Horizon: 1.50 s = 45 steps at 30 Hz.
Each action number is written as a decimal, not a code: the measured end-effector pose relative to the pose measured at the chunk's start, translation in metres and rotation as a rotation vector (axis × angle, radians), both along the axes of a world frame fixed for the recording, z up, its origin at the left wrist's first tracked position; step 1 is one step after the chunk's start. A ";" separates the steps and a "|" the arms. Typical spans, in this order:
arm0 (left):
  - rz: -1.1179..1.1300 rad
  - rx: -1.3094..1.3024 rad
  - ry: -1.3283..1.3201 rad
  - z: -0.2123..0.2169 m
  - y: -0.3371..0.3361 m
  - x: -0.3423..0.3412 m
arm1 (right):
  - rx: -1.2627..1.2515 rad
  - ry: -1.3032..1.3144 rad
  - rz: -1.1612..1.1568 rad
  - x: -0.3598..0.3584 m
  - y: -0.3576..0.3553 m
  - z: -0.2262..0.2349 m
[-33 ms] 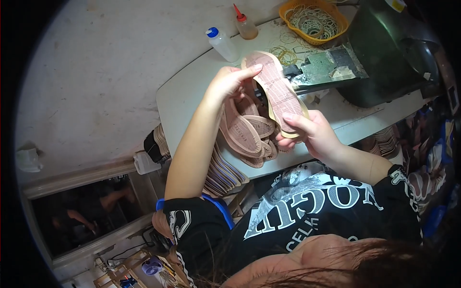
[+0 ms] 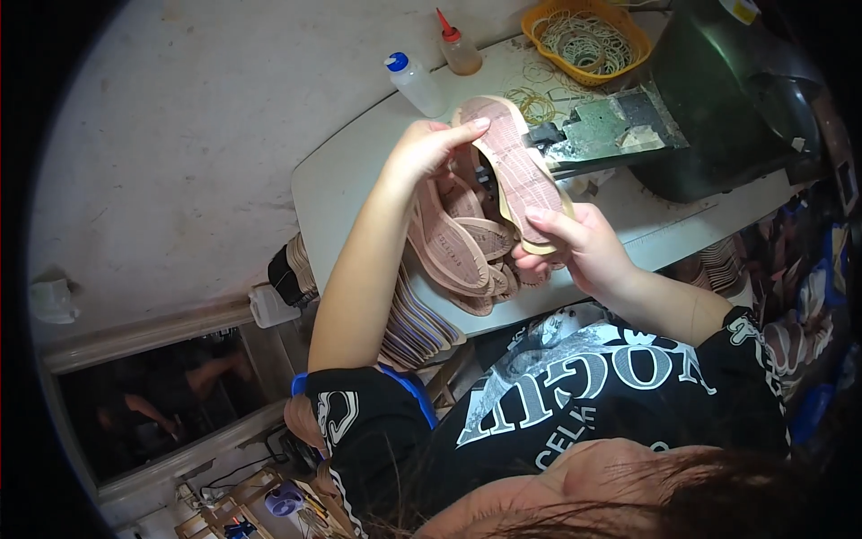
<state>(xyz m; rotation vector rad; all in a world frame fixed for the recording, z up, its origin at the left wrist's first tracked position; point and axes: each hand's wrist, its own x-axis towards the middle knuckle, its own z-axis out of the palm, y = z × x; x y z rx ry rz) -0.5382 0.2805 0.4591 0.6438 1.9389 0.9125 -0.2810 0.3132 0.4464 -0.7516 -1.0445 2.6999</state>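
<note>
A pink insole (image 2: 516, 166) with a cream rim is stretched lengthwise between my two hands above the table. My left hand (image 2: 422, 151) pinches it near its far end, thumb on the patterned face. At the near end my right hand (image 2: 588, 242) grips it, thumb on top and fingers curled underneath. Just below and left of it, a loose heap of similar pink insoles (image 2: 452, 251) lies on the tabletop (image 2: 332, 171), partly covered by my left wrist. The insole's right edge is close to the green and black arm (image 2: 602, 126) of a machine; whether they touch, I cannot tell.
Behind my hands stand a blue-capped bottle (image 2: 417, 85) and a red-tipped bottle (image 2: 461, 52). An orange basket (image 2: 539, 38) holds rubber bands. A big dark green machine body (image 2: 718, 108) fills the right side. Stacked insoles (image 2: 417, 323) sit below the table's near edge.
</note>
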 end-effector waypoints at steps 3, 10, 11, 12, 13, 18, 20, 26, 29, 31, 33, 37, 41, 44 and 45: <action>-0.105 -0.073 0.306 0.000 0.016 -0.014 | 0.003 -0.016 -0.071 -0.017 0.002 -0.001; -1.160 0.397 0.503 0.013 0.063 -0.029 | 0.015 -0.062 -0.097 -0.034 0.011 -0.001; -1.254 0.332 0.393 0.012 0.070 -0.029 | 0.019 -0.066 -0.101 -0.034 0.011 0.001; -1.235 0.264 0.315 0.018 0.072 -0.020 | 0.014 -0.096 -0.106 -0.033 0.010 0.006; -1.241 0.269 0.308 0.020 0.076 -0.018 | 0.008 -0.125 -0.111 -0.032 0.008 0.008; -1.201 -0.024 -0.015 0.023 0.083 -0.022 | -0.146 -0.017 -0.089 -0.027 0.007 0.015; -1.206 -0.043 -0.029 0.028 0.082 -0.021 | -0.144 -0.040 -0.095 -0.026 0.008 0.022; -1.217 0.012 0.190 0.042 0.071 -0.025 | -0.097 -0.129 -0.106 -0.031 0.012 0.024; -1.186 -0.044 0.206 0.043 0.056 -0.023 | -0.115 -0.151 -0.092 -0.033 0.016 0.024; -1.118 -0.147 0.117 0.047 0.044 -0.017 | -0.138 -0.166 -0.078 -0.031 0.015 0.027; -1.145 -0.054 0.177 0.051 0.035 -0.013 | -0.153 -0.176 -0.094 -0.031 0.017 0.031; -1.089 -0.017 0.268 0.052 0.020 -0.004 | -0.113 -0.172 -0.062 -0.030 0.022 0.031; -0.966 -0.018 0.254 0.050 0.005 0.010 | -0.105 -0.149 -0.011 -0.028 0.030 0.022; -0.906 -0.091 0.310 0.052 -0.001 0.020 | -0.113 -0.184 0.028 -0.030 0.037 0.029; -0.907 -0.092 0.322 0.052 -0.002 0.023 | -0.095 -0.201 0.054 -0.029 0.038 0.030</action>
